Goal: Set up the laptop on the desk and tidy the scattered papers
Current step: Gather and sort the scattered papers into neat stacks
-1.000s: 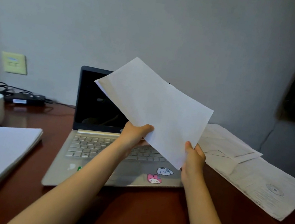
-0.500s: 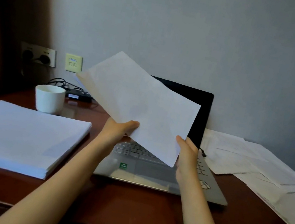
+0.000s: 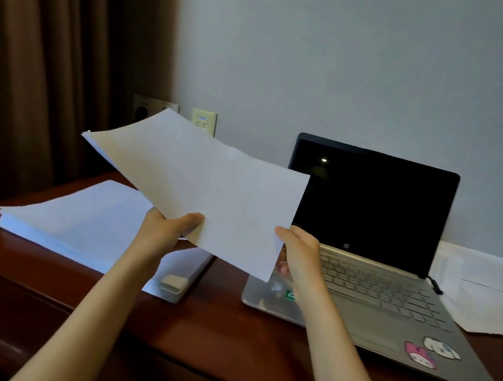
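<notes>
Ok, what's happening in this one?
A person holds a few white sheets up above the desk. The left hand grips their near edge and the right hand grips the near right corner. The sheets hang partly over a neat paper stack on the left of the desk. The laptop stands open beside the stack, its screen dark. Loose papers lie scattered to the laptop's right, not yet tidied.
</notes>
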`<state>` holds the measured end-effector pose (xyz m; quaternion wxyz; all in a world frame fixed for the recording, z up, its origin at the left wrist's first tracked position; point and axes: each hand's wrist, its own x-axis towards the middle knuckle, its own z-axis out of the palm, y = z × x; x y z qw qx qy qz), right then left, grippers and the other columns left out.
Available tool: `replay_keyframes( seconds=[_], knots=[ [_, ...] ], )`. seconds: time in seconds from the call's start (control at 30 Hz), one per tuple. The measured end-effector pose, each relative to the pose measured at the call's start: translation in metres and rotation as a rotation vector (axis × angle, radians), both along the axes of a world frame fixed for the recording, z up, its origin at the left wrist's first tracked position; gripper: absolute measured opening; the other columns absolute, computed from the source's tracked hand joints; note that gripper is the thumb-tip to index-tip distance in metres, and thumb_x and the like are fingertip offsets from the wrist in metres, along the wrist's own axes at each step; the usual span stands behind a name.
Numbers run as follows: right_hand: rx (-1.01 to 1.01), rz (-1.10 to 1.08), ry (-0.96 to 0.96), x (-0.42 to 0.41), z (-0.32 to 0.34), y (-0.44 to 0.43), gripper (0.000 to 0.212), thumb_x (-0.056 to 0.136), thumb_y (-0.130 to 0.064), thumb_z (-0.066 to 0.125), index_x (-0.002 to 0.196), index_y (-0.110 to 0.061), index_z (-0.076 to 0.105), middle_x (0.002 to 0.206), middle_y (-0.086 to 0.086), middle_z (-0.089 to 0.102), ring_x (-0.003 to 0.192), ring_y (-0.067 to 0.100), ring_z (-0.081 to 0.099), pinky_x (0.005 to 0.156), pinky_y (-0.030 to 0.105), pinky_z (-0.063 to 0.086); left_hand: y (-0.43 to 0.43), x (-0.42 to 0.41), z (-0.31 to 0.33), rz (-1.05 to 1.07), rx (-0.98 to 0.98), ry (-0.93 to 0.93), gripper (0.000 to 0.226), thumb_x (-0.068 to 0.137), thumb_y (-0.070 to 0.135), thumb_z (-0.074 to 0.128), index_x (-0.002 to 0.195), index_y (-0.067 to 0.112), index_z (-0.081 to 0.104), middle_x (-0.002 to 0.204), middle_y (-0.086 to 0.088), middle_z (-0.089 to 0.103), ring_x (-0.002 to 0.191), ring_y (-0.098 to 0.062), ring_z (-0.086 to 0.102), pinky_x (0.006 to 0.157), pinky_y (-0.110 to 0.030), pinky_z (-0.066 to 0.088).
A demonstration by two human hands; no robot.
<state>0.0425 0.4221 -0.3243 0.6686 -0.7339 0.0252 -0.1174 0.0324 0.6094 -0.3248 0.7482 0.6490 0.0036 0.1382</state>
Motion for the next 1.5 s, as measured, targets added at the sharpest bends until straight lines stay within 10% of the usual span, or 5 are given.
replay_keyframes(
  seconds=[0.43,1.07,1.23,1.5],
  knots=[
    [-0.357,0.113,0.088,0.01,-0.015,0.067,0.029,0.083,-0.02,0.057,0.055,-0.012,0.053,0.05,-0.004,0.051,0.049,0.013,0.041,0.055,0.024,0.034,0.066,-0.004,-0.025,0.364,0.321,0.113,0.042,0.09,0.011,0.056,0.131,0.007,0.046,0.128,-0.014,0.055,0.116,-0.035,0.051,0.091,-0.039,0.046],
    [-0.678,0.029,0.116,0.019,-0.031,0.079,0.029,0.08,-0.022,0.053,0.054,-0.016,0.042,0.068,0.004,0.057,0.068,0.025,0.051,0.055,0.025,0.032,0.065,-0.012,-0.04,0.488,0.45,0.163,0.058,0.091,0.006,0.054,0.138,0.001,0.02,0.131,-0.019,0.05,0.115,-0.038,0.051,0.085,-0.034,0.044],
    [-0.765,0.029,0.155,0.018,-0.033,0.079,0.027,0.081,-0.023,0.05,0.058,-0.016,0.038,0.067,0.001,0.049,0.071,0.027,0.046,0.052,0.023,0.029,0.057,-0.012,-0.041,0.564,0.578,0.136,0.089,0.084,-0.004,0.059,0.149,0.012,0.0,0.143,-0.023,0.029,0.124,-0.039,0.037,0.101,-0.042,0.037],
    [-0.887,0.014,0.149,0.017,-0.036,0.083,0.016,0.081,-0.027,0.049,0.074,-0.013,0.047,0.082,0.006,0.054,0.076,0.028,0.049,0.066,0.027,0.036,0.052,-0.008,-0.042,0.705,0.973,0.202,0.076,0.086,0.0,0.055,0.148,0.017,0.015,0.154,-0.024,0.001,0.141,-0.041,0.008,0.113,-0.047,0.018]
  ],
)
